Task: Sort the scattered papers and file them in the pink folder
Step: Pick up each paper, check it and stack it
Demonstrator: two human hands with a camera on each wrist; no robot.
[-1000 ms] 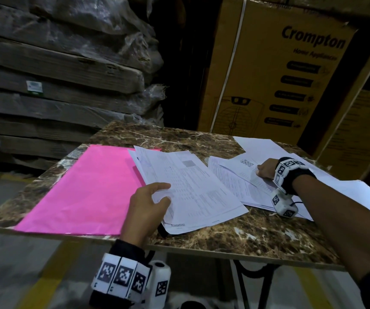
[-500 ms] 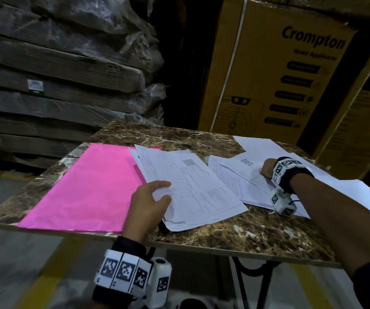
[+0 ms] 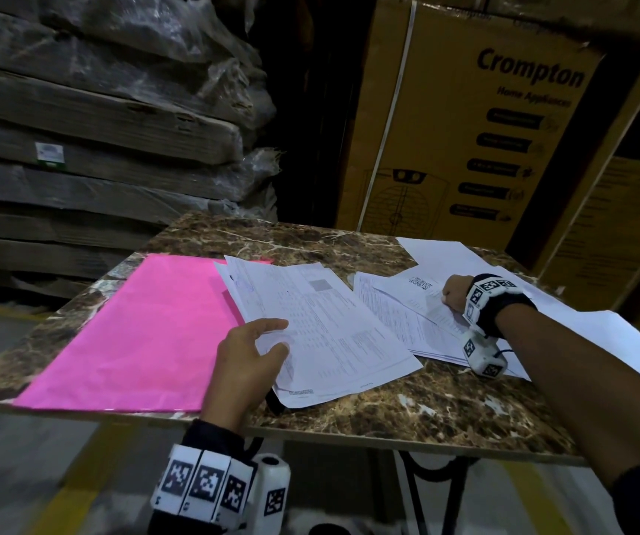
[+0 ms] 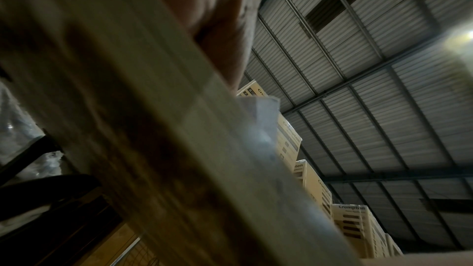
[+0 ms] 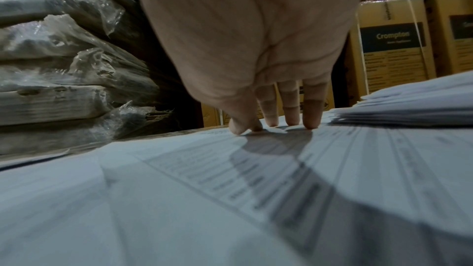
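Observation:
The pink folder (image 3: 129, 334) lies flat and closed on the left half of the marble table (image 3: 387, 415). A stack of printed papers (image 3: 322, 326) overlaps its right edge. My left hand (image 3: 272, 337) holds that stack at its near left edge, thumb and forefinger curled on top, the other fingers hidden. To the right lie more printed sheets (image 3: 399, 314), fanned out. My right hand (image 3: 451, 297) presses its fingertips (image 5: 309, 122) down on the top sheet (image 5: 230, 179). The left wrist view shows only my palm (image 4: 225, 27) above the table edge (image 4: 153, 128).
Blank white sheets (image 3: 619, 334) spread over the table's right side and past its edge. Crompton cardboard boxes (image 3: 465, 140) stand close behind the table. Plastic-wrapped wooden boards (image 3: 98, 129) are stacked at the left. Bare marble shows along the far and near edges.
Both hands stay where they were on their papers. Only the head view has shifted slightly.

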